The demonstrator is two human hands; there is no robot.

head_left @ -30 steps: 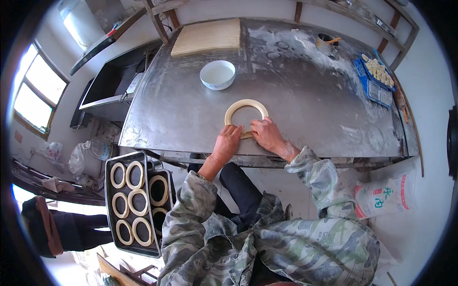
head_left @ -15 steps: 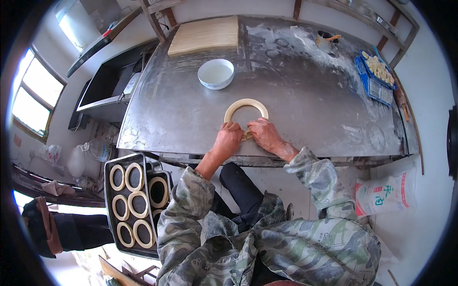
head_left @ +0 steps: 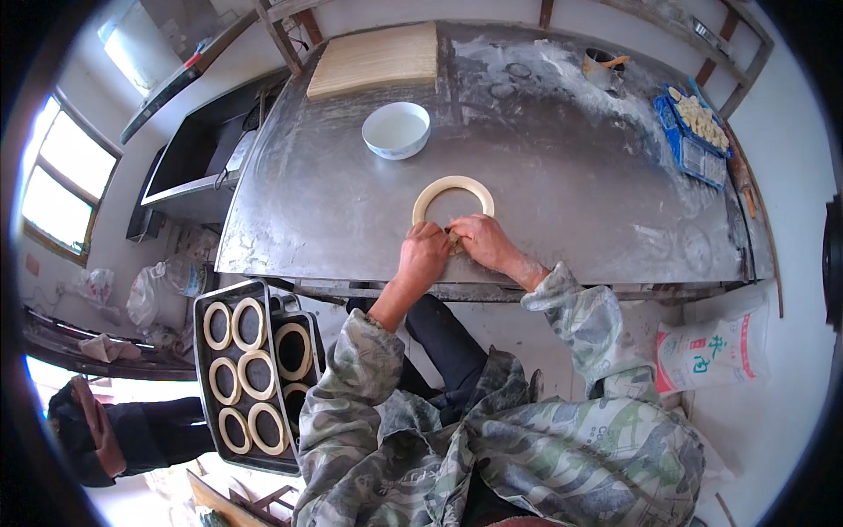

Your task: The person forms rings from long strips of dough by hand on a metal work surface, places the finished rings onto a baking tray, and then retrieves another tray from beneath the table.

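Note:
A pale dough ring (head_left: 454, 183) lies on the metal worktable near its front edge. My left hand (head_left: 425, 252) closes on the ring's near left end, and my right hand (head_left: 483, 241) grips the near right end. The fingers of both hands almost meet where the two ends come together. A small bit of dough shows between and below them, but the join itself is mostly hidden. Beyond the ring stands a white bowl (head_left: 396, 131); whatever it contains is hard to make out.
A ridged dough slab (head_left: 375, 60) lies at the far left of the worktable (head_left: 562, 202). At the right are a blue scale (head_left: 700, 156) bearing dough pieces, a rolling pin (head_left: 743, 182) and a metal pot (head_left: 600, 68). Black trays (head_left: 207, 373) of dough rings sit at lower left.
Both hands stay at the ring's near ends, with only slight finger movement there. The whole view has shifted very slightly.

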